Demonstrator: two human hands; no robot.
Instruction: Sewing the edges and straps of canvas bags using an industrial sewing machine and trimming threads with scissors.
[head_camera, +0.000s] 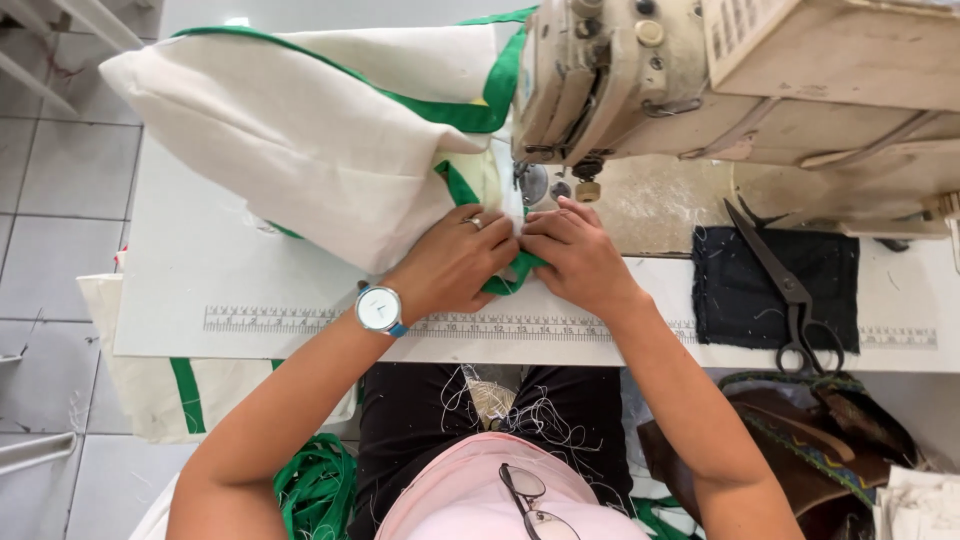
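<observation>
Closest in, a pair of glasses (528, 497) hangs at the neck of a pink top, above a dark lap strewn with loose threads (520, 410). A heap of green tape (318, 487) lies by the left elbow, and a patterned bag (810, 440) sits low on the right.

Past the lap comes the white table (200, 260), with a ruler (290, 320) printed along its near edge. A second cream panel with a green stripe (150, 395) hangs below the table's left side.

Both hands meet at the table's middle, fingertips touching. The left hand (455, 262), with a watch (379, 309) on the wrist and a ring on one finger, lies flat and closed down on the cream cloth (310, 150). The right hand (578, 255) presses down beside it, fingers curled onto the green trim (505, 282) that runs along the cloth's edge. The trim shows between and just under the two hands.

To the right, black scissors (790, 290) rest on a dark fabric patch (775, 290), well apart from the hands.

Farther on, the cloth bulges up in a big folded mass to the left, its green border running along the top. The sewing machine (700, 80) stands behind the hands, its needle foot (585, 180) just beyond the fingertips. The trim leads toward the foot.
</observation>
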